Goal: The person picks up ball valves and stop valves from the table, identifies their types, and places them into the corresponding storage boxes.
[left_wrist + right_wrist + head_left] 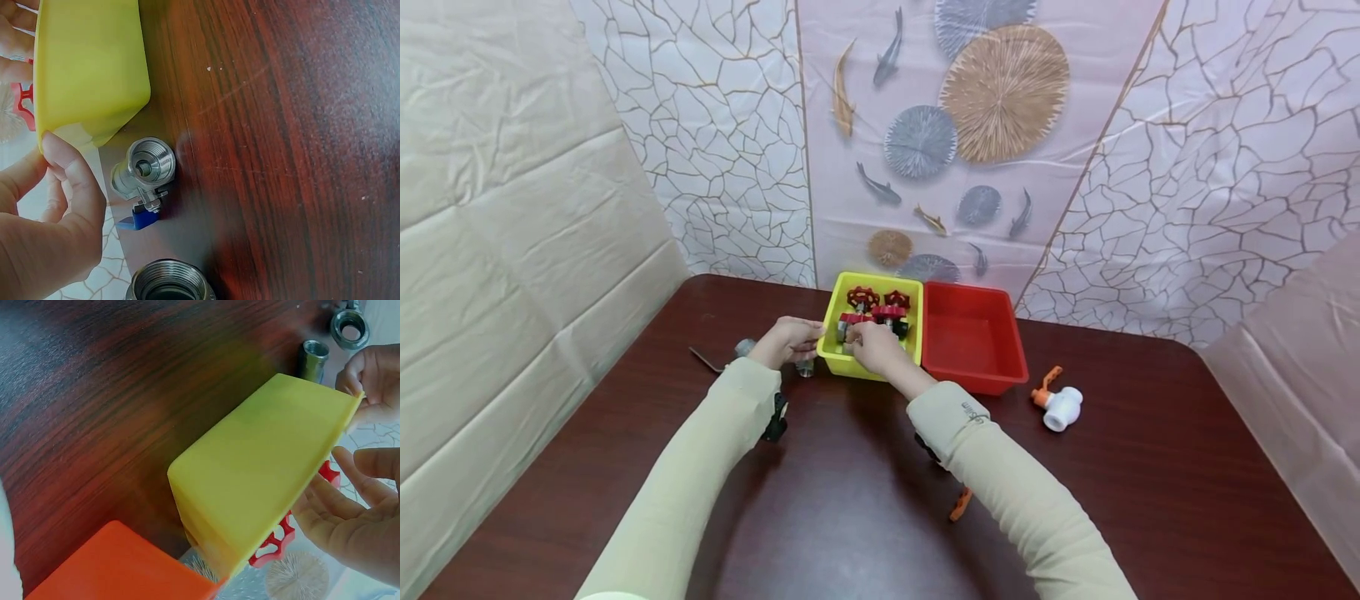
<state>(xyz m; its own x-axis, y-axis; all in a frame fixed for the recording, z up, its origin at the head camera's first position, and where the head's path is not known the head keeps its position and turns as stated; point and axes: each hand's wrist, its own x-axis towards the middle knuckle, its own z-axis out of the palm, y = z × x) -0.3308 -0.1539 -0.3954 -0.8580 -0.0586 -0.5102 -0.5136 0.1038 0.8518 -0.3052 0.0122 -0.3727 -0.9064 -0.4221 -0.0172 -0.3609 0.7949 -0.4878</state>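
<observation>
A yellow bin (850, 367) stands near the back wall with several gate valves (889, 312) inside, topped by red handwheels. My left hand (790, 340) pinches the bin's rim at its left corner, thumb and finger meeting at the edge in the left wrist view. Over the front rim reaches my right hand (880, 350), down among the valves. Its index finger and thumb are spread with nothing between them in the right wrist view; the other fingertips dip behind the rim. Close beside my left hand lies a metal ball valve (147, 165) with a blue lever.
A red bin (977, 333) adjoins the yellow one on its right. A white ball valve (1063, 408) with an orange handle lies farther right. Another orange handle (961, 504) shows beside my right sleeve. A larger threaded metal fitting (169, 284) sits left of the blue-levered valve.
</observation>
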